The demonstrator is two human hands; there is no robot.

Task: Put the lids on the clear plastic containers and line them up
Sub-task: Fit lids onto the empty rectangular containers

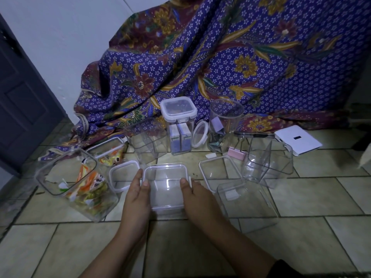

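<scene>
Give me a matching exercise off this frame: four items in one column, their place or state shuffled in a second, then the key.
Items
1. tall square container
2. round lid
3. pink binder clip
4. container with snack packets

Place or state
A. leaning on edge beside the round jar
B. lid clipped on, small boxes inside
C. far left, no lid on it
D. lying on the floor tiles, just right of the round jar's base

Pairs: 1-B, 2-A, 3-D, 4-C

Both hands, left hand and right hand, grip the empty lidded container in the middle.
</scene>
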